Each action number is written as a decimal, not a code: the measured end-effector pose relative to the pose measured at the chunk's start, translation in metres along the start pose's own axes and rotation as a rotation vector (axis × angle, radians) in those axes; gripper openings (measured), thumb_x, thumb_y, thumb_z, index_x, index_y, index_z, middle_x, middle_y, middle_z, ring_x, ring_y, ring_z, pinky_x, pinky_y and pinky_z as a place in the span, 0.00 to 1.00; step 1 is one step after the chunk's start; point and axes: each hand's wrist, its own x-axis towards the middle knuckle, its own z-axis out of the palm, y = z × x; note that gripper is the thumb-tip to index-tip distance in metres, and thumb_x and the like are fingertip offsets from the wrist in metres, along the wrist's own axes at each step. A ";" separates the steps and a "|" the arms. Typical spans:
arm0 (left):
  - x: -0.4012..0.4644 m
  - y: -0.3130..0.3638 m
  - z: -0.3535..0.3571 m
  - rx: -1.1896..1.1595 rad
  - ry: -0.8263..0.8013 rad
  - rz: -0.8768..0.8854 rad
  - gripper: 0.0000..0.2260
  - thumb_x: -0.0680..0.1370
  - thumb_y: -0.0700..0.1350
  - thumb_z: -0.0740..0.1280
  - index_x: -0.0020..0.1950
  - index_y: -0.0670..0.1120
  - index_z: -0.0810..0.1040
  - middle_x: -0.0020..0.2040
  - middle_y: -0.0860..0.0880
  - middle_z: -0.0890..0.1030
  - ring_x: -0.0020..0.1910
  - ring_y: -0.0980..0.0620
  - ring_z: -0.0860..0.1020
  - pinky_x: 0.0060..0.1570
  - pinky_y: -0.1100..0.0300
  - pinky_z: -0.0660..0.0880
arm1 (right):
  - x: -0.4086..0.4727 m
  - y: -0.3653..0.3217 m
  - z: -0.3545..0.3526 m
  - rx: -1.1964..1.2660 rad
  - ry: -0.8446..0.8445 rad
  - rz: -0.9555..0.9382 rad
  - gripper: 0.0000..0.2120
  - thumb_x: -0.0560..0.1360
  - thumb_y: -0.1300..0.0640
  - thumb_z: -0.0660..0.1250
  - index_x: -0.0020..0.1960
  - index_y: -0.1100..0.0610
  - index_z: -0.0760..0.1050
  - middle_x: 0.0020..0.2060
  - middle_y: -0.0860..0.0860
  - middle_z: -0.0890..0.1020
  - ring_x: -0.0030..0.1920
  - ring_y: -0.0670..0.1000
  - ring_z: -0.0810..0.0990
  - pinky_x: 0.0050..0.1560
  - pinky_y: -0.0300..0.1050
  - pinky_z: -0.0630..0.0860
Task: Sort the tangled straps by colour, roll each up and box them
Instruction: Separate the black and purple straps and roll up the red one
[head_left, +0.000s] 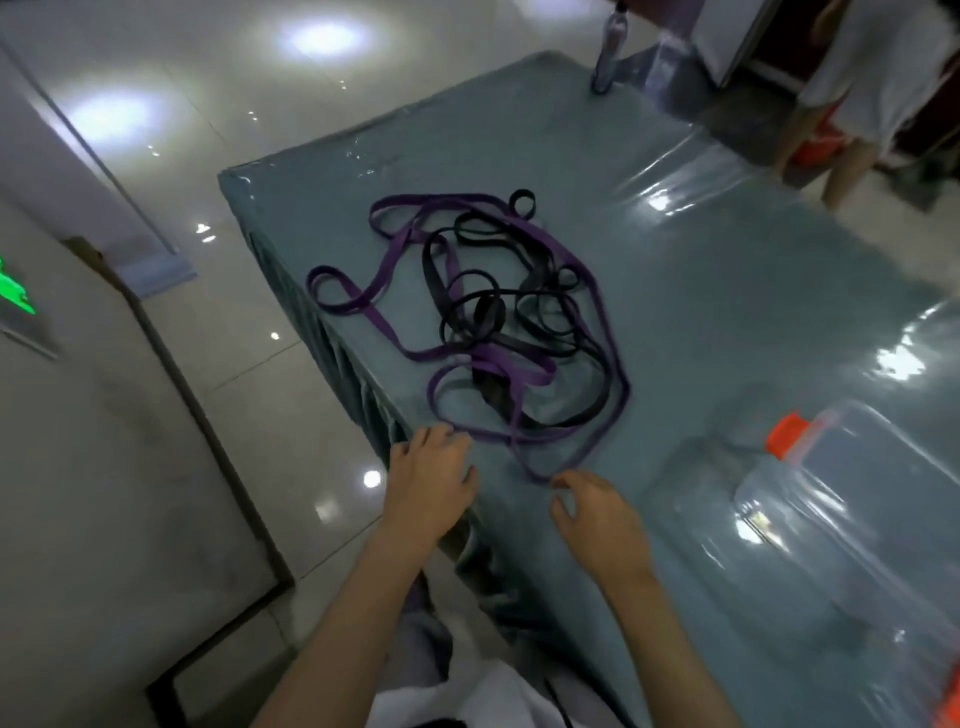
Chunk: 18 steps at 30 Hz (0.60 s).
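Reaching toward the tangle, both hands hover with fingers spread and nothing held: each grip is released. The left hand (428, 480) lies palm down at the counter's near-left edge, its fingertips just touching or just short of the nearest purple loop; I cannot tell which. The right hand (597, 512) is beside it, its fingertips right at the tip of the purple loop that trails nearest the person.

Beyond the hands lies the one tangle, made of two colours: purple straps (597, 291) and black straps (470, 317). How many straps of each colour are in it cannot be counted, as they cross and loop over one another. The purple mostly runs round the outside, with one loop stretching left of the heap toward the counter edge; the black sits bunched in the middle.

All of it rests on the counter (727, 291), covered in grey-blue cloth under shiny clear film. Right of the tangle stands one clear plastic box (857, 519) with an orange latch (787, 434). Far behind the tangle, one bottle (610, 47) stands at the counter's far edge.
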 end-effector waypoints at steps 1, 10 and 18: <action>0.010 -0.005 -0.003 0.005 -0.016 0.024 0.15 0.82 0.53 0.65 0.67 0.51 0.78 0.65 0.51 0.76 0.65 0.47 0.73 0.59 0.50 0.67 | 0.006 -0.004 0.002 0.016 0.019 0.029 0.08 0.80 0.57 0.70 0.56 0.58 0.83 0.53 0.56 0.85 0.53 0.60 0.84 0.54 0.54 0.80; 0.087 -0.028 -0.016 0.025 -0.141 0.111 0.18 0.84 0.52 0.64 0.73 0.50 0.74 0.73 0.49 0.71 0.70 0.48 0.70 0.65 0.50 0.68 | 0.061 0.003 0.021 0.231 0.077 0.492 0.20 0.79 0.57 0.74 0.65 0.65 0.75 0.59 0.67 0.77 0.58 0.70 0.80 0.60 0.59 0.77; 0.151 -0.018 -0.033 0.069 -0.231 0.119 0.20 0.83 0.52 0.65 0.75 0.53 0.71 0.75 0.49 0.68 0.72 0.45 0.69 0.68 0.46 0.69 | 0.114 0.002 0.035 0.519 0.137 0.688 0.46 0.76 0.47 0.77 0.83 0.58 0.55 0.74 0.68 0.69 0.70 0.69 0.75 0.68 0.60 0.73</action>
